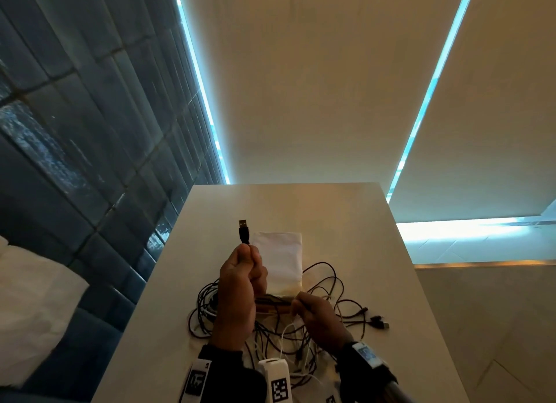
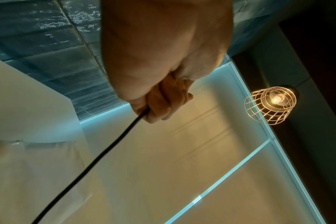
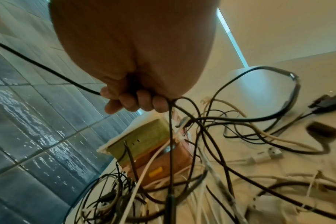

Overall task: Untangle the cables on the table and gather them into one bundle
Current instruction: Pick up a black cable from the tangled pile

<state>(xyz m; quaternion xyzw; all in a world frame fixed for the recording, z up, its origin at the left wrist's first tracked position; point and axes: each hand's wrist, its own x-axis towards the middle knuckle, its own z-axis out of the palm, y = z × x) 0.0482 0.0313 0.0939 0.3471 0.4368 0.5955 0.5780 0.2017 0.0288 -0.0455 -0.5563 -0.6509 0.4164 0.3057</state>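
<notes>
A tangle of black and white cables (image 1: 328,306) lies on the white table (image 1: 346,222). My left hand (image 1: 243,270) is raised above it and grips a black cable just below its USB plug (image 1: 243,231), which points up. In the left wrist view that black cable (image 2: 90,165) runs down out of the fist (image 2: 159,104). My right hand (image 1: 313,312) is lower, over the heap, its fingers curled round black cable strands (image 3: 171,121) that hang into the pile (image 3: 163,189).
A stack of boxes with a white top (image 1: 279,261) stands behind the heap; its green and orange sides (image 3: 144,141) show in the right wrist view. Loose plugs (image 1: 379,323) lie at the right. A dark tiled wall (image 1: 90,131) runs along the left.
</notes>
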